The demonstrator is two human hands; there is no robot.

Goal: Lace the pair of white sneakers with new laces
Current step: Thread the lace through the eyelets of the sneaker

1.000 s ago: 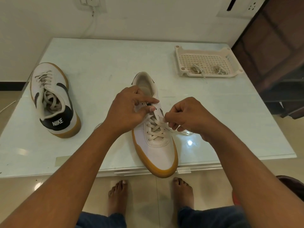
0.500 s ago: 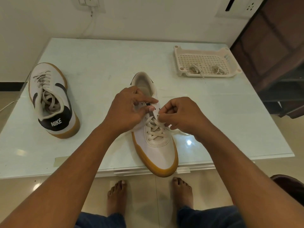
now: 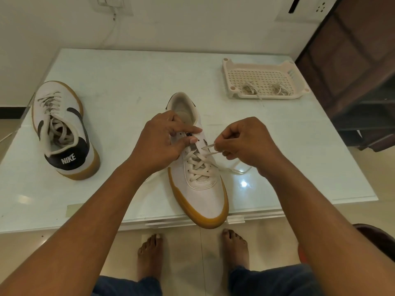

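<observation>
The sneaker [image 3: 198,189] lies between the hands, toe at 6 o'clock. Left hand [image 3: 159,142] seemingly pinches its eyelet flap; right hand [image 3: 243,142], at 3 o'clock, pinches the lace [image 3: 208,146].

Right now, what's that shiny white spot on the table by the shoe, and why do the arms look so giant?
Head view: the spot is reflected light glaring off the glossy table, right of the sneaker; same view, the wide-angle lens stretches the near forearms.

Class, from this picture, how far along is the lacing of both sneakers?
Done: the left sneaker looks laced. In hand: the centre sneaker is laced partway; the right hand pinches a lace end, the left hand holds the upper. Left: its top eyelets.
</observation>
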